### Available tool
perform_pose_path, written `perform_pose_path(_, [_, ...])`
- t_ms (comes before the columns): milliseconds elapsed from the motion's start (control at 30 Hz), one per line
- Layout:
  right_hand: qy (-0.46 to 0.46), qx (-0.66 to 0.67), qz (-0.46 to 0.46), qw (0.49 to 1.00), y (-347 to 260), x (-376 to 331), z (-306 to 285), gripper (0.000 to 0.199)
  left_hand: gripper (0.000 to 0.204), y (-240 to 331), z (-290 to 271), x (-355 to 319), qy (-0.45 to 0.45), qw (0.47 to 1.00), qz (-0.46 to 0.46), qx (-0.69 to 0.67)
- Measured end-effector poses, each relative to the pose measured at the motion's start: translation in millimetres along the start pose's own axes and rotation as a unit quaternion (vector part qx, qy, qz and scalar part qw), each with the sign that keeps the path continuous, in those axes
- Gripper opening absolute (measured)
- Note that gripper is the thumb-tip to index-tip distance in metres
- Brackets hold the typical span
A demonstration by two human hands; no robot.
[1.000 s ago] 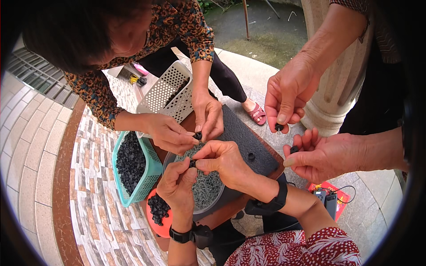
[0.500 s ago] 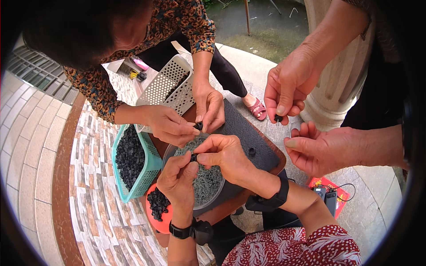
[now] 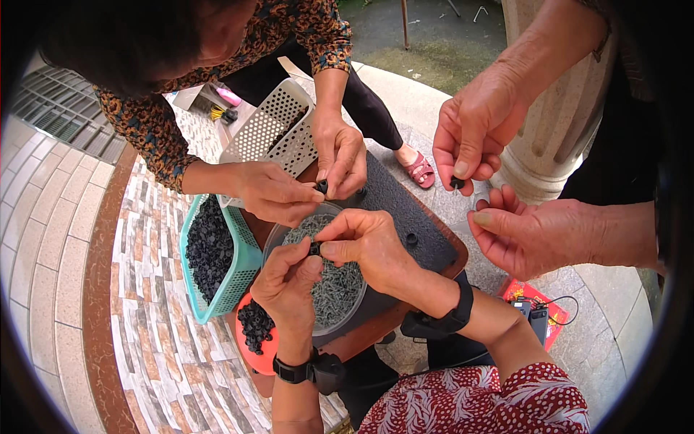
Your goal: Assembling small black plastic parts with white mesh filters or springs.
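Above a clear round tub (image 3: 359,309) full of thin grey-green screws or pins, both my hands meet at one small black ring-like part (image 3: 314,249). My left hand (image 3: 288,283) pinches it between thumb and fingertips. From the other side, my right hand (image 3: 372,249) closes its thumb and forefinger at the same part; whether a pin is between those fingertips is too small to see. Just left of my left wrist, an orange-red dish (image 3: 269,356) holds more black parts (image 3: 254,327). The tub stands on a dark board (image 3: 426,249) over a brown table.
A turquoise basket (image 3: 248,254) heaped with black pieces stands left, a white perforated basket (image 3: 262,123) behind it. Across from me, a person's hands (image 3: 303,177) work a black part. At right, another person's hands (image 3: 531,235) hold one. A red box (image 3: 558,318) with a cabled device lies below.
My hands stay pinched at the black part, with only slight finger movement. The view has shifted a little. Another black part on the board now shows beside the opposite person's hand.
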State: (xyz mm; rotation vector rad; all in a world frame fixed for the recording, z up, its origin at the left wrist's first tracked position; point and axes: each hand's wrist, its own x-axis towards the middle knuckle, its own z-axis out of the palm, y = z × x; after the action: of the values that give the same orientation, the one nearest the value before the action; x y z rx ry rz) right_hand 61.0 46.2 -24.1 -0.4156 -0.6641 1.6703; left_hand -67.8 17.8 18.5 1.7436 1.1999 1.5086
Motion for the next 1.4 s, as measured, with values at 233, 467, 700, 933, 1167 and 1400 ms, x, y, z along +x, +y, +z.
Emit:
perform_pose_path(233, [-0.009,-0.042,-0.044,0.998,0,-1,-1,0.010,0.023,-2,0,-1,-0.012,0.998,0.035,0.060])
perform_pose_path(467, [0.000,-0.111,-0.066,0.992,-3,-5,3,0.011,0.021,-5,0,-5,0.004,0.999,0.032,0.037])
perform_pose_path(700, [-0.004,-0.037,-0.061,0.997,-3,-10,7,0.012,0.021,-7,1,-11,0.021,0.999,0.023,-0.016])
perform_pose_path(933, [-0.010,-0.043,-0.043,0.998,1,-10,3,0.014,0.021,-9,0,-16,0.030,0.999,0.019,-0.029])
perform_pose_path(1167, [0.007,-0.071,-0.037,0.997,1,-9,4,0.011,0.022,-12,-2,-17,0.016,0.998,0.052,0.031])
perform_pose_path(1400, [-0.006,-0.029,-0.009,1.000,1,-9,4,0.012,0.021,-15,-2,-21,0.025,0.999,0.047,0.008])
